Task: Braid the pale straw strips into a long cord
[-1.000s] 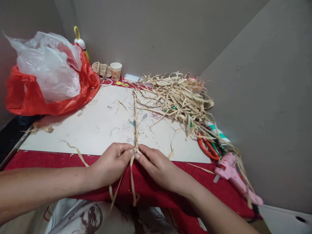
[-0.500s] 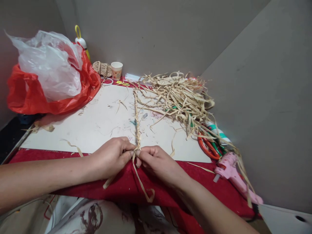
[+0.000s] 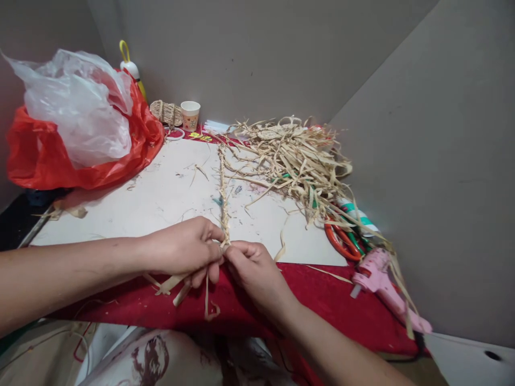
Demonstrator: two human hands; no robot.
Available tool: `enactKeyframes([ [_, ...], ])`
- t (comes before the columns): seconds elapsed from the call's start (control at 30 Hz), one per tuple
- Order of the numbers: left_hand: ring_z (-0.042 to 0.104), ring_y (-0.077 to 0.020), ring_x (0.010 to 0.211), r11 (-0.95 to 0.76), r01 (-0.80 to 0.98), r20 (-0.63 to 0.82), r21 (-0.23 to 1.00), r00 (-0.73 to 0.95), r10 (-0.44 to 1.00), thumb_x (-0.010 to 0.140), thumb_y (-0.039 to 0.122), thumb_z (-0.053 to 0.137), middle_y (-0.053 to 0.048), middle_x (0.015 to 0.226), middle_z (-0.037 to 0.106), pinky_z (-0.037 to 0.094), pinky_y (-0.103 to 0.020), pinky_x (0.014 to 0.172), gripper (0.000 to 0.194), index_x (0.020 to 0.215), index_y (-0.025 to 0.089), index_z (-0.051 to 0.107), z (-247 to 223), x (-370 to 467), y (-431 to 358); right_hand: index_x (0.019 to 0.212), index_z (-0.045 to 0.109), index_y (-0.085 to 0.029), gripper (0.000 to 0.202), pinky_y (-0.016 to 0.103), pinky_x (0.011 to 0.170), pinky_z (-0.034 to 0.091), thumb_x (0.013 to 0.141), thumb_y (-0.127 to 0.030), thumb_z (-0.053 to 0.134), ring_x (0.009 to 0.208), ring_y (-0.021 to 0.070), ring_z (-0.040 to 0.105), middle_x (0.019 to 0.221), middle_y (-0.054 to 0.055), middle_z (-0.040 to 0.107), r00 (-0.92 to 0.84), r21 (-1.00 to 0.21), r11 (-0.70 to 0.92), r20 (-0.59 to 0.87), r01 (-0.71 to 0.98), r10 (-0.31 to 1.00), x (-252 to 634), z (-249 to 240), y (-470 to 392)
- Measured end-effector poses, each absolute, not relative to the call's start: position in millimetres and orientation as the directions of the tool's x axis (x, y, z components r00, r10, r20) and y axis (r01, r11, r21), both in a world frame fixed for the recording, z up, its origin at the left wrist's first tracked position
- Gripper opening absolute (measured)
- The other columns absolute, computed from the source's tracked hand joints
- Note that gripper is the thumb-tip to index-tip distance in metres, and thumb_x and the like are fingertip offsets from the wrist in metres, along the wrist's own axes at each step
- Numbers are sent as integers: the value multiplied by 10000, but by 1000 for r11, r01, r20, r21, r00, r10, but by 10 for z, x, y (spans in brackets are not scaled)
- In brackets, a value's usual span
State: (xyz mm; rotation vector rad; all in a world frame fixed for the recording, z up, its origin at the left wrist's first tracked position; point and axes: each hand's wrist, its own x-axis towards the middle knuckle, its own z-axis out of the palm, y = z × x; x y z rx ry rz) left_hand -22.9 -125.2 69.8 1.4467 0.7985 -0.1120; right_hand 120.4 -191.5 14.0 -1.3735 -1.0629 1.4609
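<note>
A narrow braid of dry straw-coloured strips runs from the back of the white board towards me. At its near end my left hand and my right hand meet, their fingertips almost touching. The left fingers are curled round loose strips, and their ends hang below that hand over the red cloth. My right thumb and forefinger pinch the braid's end. Just what lies between the fingertips is partly hidden.
A heap of dry strips lies at the back right, by orange-handled scissors and a pink glue gun. Red and white plastic bags fill the left. A paper cup stands at the back beside a woven straw piece.
My left hand has turned over, its fingers now curled under. The long hanging strip has swung left below it, and more strip ends show there. My right hand keeps its pinch.
</note>
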Motion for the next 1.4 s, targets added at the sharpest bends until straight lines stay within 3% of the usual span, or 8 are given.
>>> enactKeyframes([
  [0.1, 500, -123, 358, 241, 491, -547, 837, 747, 378, 813, 251, 387, -7, 529, 585, 348, -196, 347, 200, 854, 145, 552, 601, -231, -1306, 472, 377, -186, 368, 204, 369, 159, 796, -310, 499, 346, 45, 190, 367, -84, 299, -109, -899, -394, -379, -190, 919, 1205, 105, -1938],
  [0.2, 555, -144, 414, 208, 495, -535, 843, 740, 406, 822, 291, 390, -23, 557, 603, 377, -202, 377, 226, 893, 139, 542, 491, -262, -1359, 497, 428, -166, 363, 204, 359, 126, 818, -323, 489, 342, 35, 168, 381, -74, 353, -209, -849, -456, -411, -267, 887, 1214, 94, -1957],
  [0.33, 544, -117, 468, 29, 496, -432, 868, 725, 537, 809, 251, 391, -9, 603, 603, 384, -198, 446, 193, 862, 146, 543, 443, -283, -1403, 554, 516, -140, 305, 199, 363, 126, 816, -293, 488, 356, 35, 170, 393, -82, 311, -251, -836, -469, -407, -283, 878, 1210, 125, -1963],
  [0.57, 491, -102, 535, -255, 608, -316, 752, 672, 670, 720, 149, 440, 9, 610, 553, 356, -195, 493, 62, 695, 166, 493, 540, -241, -1460, 548, 413, -173, 372, 188, 343, 113, 785, -392, 598, 351, 29, 155, 388, -104, 280, -171, -808, -473, -442, -350, 881, 1128, 88, -1975],
  [0.83, 421, -87, 370, 73, 563, -530, 823, 717, 453, 798, 288, 407, 44, 538, 525, 314, -196, 402, 304, 1040, 140, 516, 576, -343, -1328, 640, 490, -158, 273, 171, 342, 101, 800, -349, 601, 350, 23, 138, 399, -111, 289, -234, -765, -506, -448, -399, 863, 1206, 95, -1987],
  [0.97, 480, -91, 572, -121, 472, -268, 873, 673, 689, 784, 271, 464, 3, 694, 583, 371, -194, 547, 235, 912, 129, 603, 543, -344, -1191, 735, 563, -141, 227, 159, 353, 95, 828, -348, 576, 354, 17, 129, 411, -112, 282, -317, -741, -532, -431, -411, 845, 1261, 132, -1976],
  [1.17, 443, -91, 607, 66, 342, -330, 937, 809, 486, 856, 287, 387, 22, 674, 523, 400, -208, 633, 231, 797, 144, 558, 396, -279, -1248, 725, 545, -145, 254, 150, 358, 102, 839, -371, 566, 365, 17, 139, 427, -105, 297, -382, -719, -565, -429, -404, 819, 1309, 158, -1966],
  [1.4, 462, -88, 605, 263, 287, -379, 921, 818, 432, 869, 321, 400, 16, 670, 525, 403, -205, 624, 230, 804, 144, 532, 374, -275, -1334, 734, 551, -140, 265, 164, 356, 94, 839, -384, 561, 367, 26, 147, 439, -99, 305, -403, -745, -567, -427, -350, 810, 1360, 141, -1963],
])
